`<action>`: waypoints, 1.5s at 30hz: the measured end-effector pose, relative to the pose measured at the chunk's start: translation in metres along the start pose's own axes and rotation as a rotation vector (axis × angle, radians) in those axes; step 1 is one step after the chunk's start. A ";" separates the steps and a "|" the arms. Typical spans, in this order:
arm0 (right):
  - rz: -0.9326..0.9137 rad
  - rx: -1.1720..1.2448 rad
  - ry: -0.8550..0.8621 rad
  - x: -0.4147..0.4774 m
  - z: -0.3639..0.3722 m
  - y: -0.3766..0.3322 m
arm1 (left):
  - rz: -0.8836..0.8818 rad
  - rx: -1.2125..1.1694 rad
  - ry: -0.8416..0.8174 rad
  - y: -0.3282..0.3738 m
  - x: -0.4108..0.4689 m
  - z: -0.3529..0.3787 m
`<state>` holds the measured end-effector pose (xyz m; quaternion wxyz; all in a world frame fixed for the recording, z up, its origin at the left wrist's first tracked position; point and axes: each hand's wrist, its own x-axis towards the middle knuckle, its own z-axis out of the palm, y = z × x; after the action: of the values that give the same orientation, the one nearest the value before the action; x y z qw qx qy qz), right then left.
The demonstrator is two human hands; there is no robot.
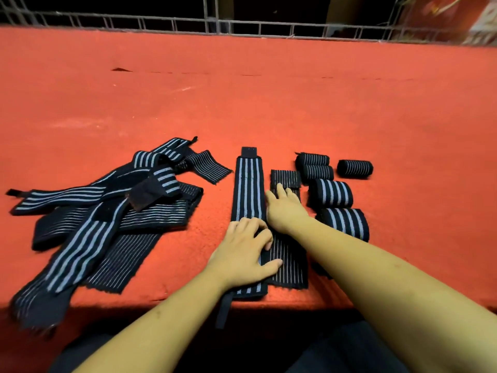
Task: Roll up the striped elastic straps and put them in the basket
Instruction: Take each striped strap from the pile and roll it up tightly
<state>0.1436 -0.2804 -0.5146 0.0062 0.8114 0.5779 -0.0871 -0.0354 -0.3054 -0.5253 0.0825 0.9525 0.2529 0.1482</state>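
Observation:
Two black straps lie flat side by side near the table's front edge: a wide-striped strap (248,184) and, to its right, a thin-striped strap (289,265). My left hand (248,251) rests across both, fingers bent and thumb spread. My right hand (283,208) lies flat on the thin-striped strap farther up, fingers extended. A tangled pile of unrolled straps (102,211) lies to the left. Several rolled straps (332,193) sit to the right. No basket is in view.
The table is covered in red cloth (269,98). A metal grid rail (242,25) runs along its far edge. A thin black tab (223,310) of the wide-striped strap hangs over the near edge.

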 end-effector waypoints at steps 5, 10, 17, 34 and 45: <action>-0.007 0.120 0.071 -0.003 -0.010 0.006 | -0.024 -0.022 -0.013 -0.001 0.002 -0.001; 0.020 0.050 -0.040 0.030 -0.023 0.013 | 0.008 0.014 -0.033 -0.004 0.003 0.002; 0.081 0.025 -0.087 0.087 -0.027 0.028 | 0.015 0.007 -0.097 -0.005 0.009 0.006; 0.048 0.226 0.012 0.064 -0.070 -0.023 | -0.252 -0.667 0.227 -0.037 0.000 -0.034; -0.338 0.334 -0.012 0.020 -0.068 -0.148 | -0.734 0.025 0.221 -0.177 -0.075 -0.107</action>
<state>0.0204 -0.2053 -0.4368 -0.1392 0.6924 0.6831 -0.1859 -0.2132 -0.1832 -0.4840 0.0907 0.7777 0.5863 0.2075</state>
